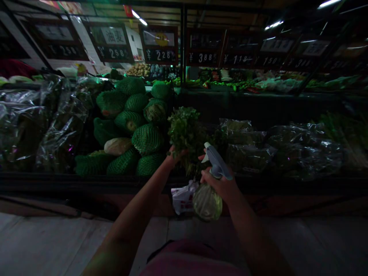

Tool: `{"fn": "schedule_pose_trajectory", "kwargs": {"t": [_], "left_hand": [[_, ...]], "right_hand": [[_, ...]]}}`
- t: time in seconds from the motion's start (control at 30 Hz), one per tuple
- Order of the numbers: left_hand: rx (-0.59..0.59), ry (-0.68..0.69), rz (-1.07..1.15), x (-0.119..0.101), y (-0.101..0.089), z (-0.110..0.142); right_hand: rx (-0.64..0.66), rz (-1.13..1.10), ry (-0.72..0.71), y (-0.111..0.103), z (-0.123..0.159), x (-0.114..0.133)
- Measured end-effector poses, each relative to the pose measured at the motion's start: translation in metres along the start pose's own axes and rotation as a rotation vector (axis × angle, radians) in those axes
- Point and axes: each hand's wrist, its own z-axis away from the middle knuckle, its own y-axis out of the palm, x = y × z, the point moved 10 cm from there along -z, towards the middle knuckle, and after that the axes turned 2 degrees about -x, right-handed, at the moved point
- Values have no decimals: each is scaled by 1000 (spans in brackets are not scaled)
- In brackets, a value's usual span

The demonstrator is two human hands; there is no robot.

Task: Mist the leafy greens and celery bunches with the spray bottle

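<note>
My right hand [220,184] is wrapped round the neck of a spray bottle [207,202]. The bottle has a grey and white trigger head and a round, ribbed, see-through body with a yellow-green tint. Its nozzle points up and left, beside a bunch of leafy greens [184,128]. My left hand [176,152] grips that bunch low down near the stems, leaves upward, at the front of the vegetable shelf. Leaves partly hide the left fingers. Just below hangs a white plastic bag [182,197], left of the bottle.
Cabbages in green foam nets [147,138] are piled left of the greens. Bagged vegetables [23,130] lie at far left, more clear packs [247,147] at right. The shelf's dark front edge [100,184] runs across. Price signs [161,44] hang above; pale floor tiles [57,241] lie below.
</note>
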Motion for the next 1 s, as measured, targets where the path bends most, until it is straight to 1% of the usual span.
{"fn": "schedule_pose_trajectory", "kwargs": {"t": [0.1,0.2,0.27,0.33,0.47,0.6,0.63,0.67,0.7,0.73,0.8,0.83,0.87,0.93,1.0], "left_hand": [[-178,-15,10,13,-10,2],[-346,-42,-196,18,-23,8],[-403,-93,-340,19,-29,11],[-405,-109,-362,18,-30,10],[-362,-72,-199,11,-29,11],[-182,-56,-7,8,-13,23],[-148,-51,46,8,-10,27],[-145,-48,97,8,-9,31],[-172,-47,141,10,-12,33],[-224,-56,184,13,-16,35],[-328,-113,259,25,-26,37],[-359,-156,290,31,-28,38],[-372,-199,322,37,-29,38],[-349,-253,375,40,-25,37],[-330,-221,401,32,-23,34]], "right_hand": [[31,-26,-38,6,-2,16],[5,-16,-47,6,-2,22],[-3,-6,-38,7,-2,22],[-25,-5,-42,6,0,20],[-83,5,-50,1,3,10],[-111,30,-30,-3,7,3],[-118,38,-25,-3,9,3],[-123,46,-19,-3,10,3],[-127,49,-16,-3,12,4],[-130,47,-17,-2,13,5],[-126,31,-24,1,15,7],[-120,22,-28,2,15,7],[-111,14,-30,4,16,8],[-98,7,-37,7,16,8],[-98,7,-58,8,16,11]]}}
